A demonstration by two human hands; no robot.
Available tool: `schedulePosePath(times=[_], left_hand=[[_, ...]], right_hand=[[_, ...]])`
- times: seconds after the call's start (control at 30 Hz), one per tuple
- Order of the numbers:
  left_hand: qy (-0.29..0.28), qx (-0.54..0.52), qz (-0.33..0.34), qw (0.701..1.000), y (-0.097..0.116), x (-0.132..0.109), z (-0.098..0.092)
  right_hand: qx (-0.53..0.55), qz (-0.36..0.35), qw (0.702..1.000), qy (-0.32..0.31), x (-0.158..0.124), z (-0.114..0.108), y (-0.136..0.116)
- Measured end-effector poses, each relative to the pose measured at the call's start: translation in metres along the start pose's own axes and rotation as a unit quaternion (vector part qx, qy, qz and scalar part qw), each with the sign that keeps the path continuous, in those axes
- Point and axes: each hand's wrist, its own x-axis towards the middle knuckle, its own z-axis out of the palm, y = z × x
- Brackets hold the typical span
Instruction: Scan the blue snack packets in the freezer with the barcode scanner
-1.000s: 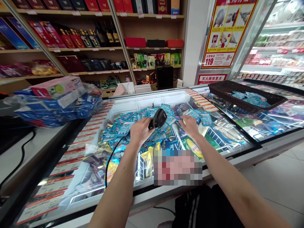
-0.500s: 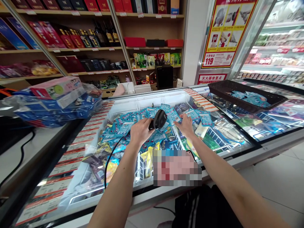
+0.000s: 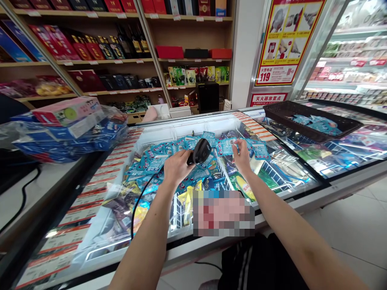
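Observation:
My left hand (image 3: 177,167) is closed round the handle of a black barcode scanner (image 3: 202,151), its head tilted towards the right and its cable hanging down to the left. With finger and thumb, my right hand (image 3: 242,155) pinches the right edge of a small light-blue packet (image 3: 224,147), just right of the scanner. Many more such blue packets (image 3: 155,163) lie heaped on the glass top of the chest freezer (image 3: 111,245). Another blue packet (image 3: 260,150) lies to the right of my right hand.
A dark basket (image 3: 308,135) holding several blue packets stands at the right. Plastic-wrapped boxes (image 3: 66,139) are stacked at the left. Price labels (image 3: 66,219) run along the freezer's left side. Shelves (image 3: 109,62) with goods stand behind.
My right hand has shifted slightly right and up, and the packet in its fingers now lies more level. My left hand still holds the scanner in nearly the same place.

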Motion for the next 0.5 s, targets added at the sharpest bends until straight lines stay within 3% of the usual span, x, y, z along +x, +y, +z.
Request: schedulePosePath(times=[0.27, 0.5], left_hand=[[0.021, -0.002, 0.015, 1.000, -0.0009, -0.0008, 0.0020], [0.022, -0.017, 0.019, 0.999, -0.0012, -0.0008, 0.0033]], right_hand=[[-0.053, -0.007, 0.997, -0.061, 0.0003, 0.0006, -0.0005], [0.020, 0.009, 0.998, -0.055, 0.0063, 0.0022, 0.0072]])
